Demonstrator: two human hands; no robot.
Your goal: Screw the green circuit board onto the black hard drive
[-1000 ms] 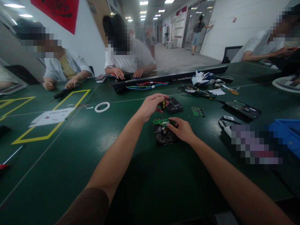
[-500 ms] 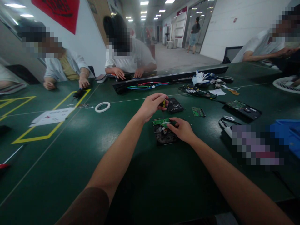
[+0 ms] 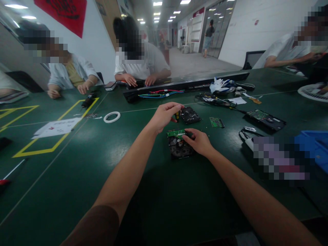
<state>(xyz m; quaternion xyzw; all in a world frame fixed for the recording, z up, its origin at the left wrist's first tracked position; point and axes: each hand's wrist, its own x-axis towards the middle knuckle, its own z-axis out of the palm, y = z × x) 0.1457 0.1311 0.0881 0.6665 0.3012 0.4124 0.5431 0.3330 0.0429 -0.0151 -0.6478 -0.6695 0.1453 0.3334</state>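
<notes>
My left hand [image 3: 164, 118] is closed around a small screwdriver with a black and yellow handle [image 3: 177, 116], held upright. Its tip is too small to make out, but it points down at the green circuit board [image 3: 175, 133]. That board lies across the far end of a black hard drive [image 3: 179, 149] on the table. Fingers of my right hand [image 3: 201, 141] grip the drive's right side, the thumb over the board's edge. Just beyond my hands lies a second hard drive [image 3: 190, 115]. A loose circuit board [image 3: 216, 122] is to its right.
A third drive with a board [image 3: 265, 119], cables, white gloves [image 3: 219, 85] and a blue bin [image 3: 316, 148] occupy the right side. A white ring [image 3: 112, 117] and paper [image 3: 55, 127] lie left. Beyond a long black bar [image 3: 189, 81], co-workers sit at the green table [image 3: 102, 177].
My left fingers have shifted slightly on the screwdriver, showing more of its handle. My right hand and the drive stay put. A co-worker's hand at left has drawn back from a black tool.
</notes>
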